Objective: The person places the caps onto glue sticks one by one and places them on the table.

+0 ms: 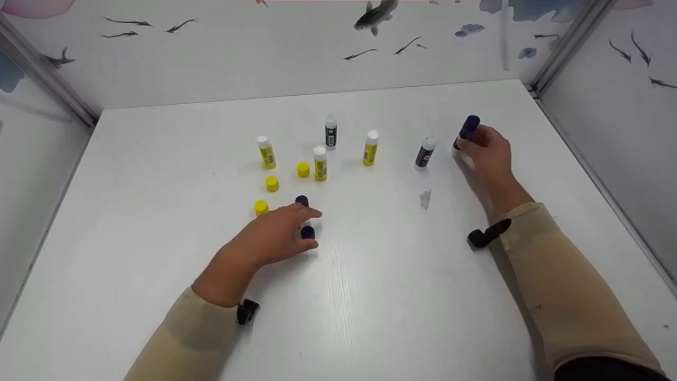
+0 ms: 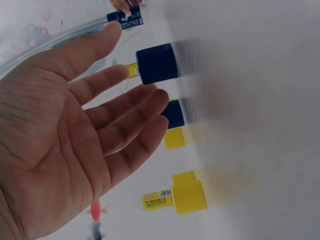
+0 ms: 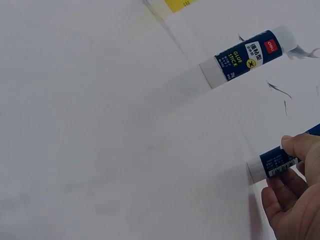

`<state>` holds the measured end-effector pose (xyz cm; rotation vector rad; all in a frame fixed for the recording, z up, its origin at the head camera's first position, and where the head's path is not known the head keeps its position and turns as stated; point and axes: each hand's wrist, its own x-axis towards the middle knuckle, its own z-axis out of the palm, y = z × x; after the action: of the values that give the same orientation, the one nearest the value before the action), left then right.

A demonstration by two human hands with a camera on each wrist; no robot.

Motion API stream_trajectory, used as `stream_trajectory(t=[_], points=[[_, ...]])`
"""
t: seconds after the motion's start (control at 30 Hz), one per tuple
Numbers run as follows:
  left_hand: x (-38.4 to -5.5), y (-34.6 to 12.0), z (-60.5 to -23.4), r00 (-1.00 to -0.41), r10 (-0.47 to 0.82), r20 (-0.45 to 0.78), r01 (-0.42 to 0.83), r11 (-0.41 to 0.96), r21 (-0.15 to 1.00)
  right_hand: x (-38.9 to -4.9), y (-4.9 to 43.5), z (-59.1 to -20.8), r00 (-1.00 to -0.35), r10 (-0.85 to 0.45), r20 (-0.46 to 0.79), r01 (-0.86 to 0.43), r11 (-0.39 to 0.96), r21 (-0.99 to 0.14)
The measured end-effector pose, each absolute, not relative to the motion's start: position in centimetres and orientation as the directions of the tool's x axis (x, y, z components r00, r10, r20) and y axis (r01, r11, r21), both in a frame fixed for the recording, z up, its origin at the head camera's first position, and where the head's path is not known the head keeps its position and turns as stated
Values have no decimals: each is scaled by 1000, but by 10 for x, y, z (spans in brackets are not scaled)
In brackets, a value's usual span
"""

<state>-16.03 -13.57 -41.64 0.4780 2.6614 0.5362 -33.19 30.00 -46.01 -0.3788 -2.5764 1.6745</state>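
Note:
At the right, my right hand (image 1: 492, 156) grips a capped dark-blue glue stick (image 1: 469, 128) between thumb and fingers, its white base (image 3: 256, 171) down at the table. My left hand (image 1: 270, 233) is spread with nothing in its grasp, beside two dark-blue caps on the table. One blue cap (image 2: 157, 64) stands near the thumb and index finger; another blue cap (image 2: 173, 114) is partly hidden behind the fingertips. To the left of the held stick an uncapped blue glue stick (image 1: 424, 153) stands upright, and a second uncapped blue glue stick (image 1: 330, 133) is farther back.
Three uncapped yellow glue sticks stand mid-table: a left one (image 1: 267, 153), a middle one (image 1: 320, 165) and a right one (image 1: 370, 149). Three yellow caps, among them a front one (image 1: 261, 207), lie near the left hand. A grey smear (image 1: 424, 200) marks the white table; panels enclose it.

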Motion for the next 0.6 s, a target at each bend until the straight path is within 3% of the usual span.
stream_trajectory(t=[0.6], points=[[-169,-146,-420,-840,432,-328,205,812,546,-321,315,-459,-968,240,-71,147,315,-938]])
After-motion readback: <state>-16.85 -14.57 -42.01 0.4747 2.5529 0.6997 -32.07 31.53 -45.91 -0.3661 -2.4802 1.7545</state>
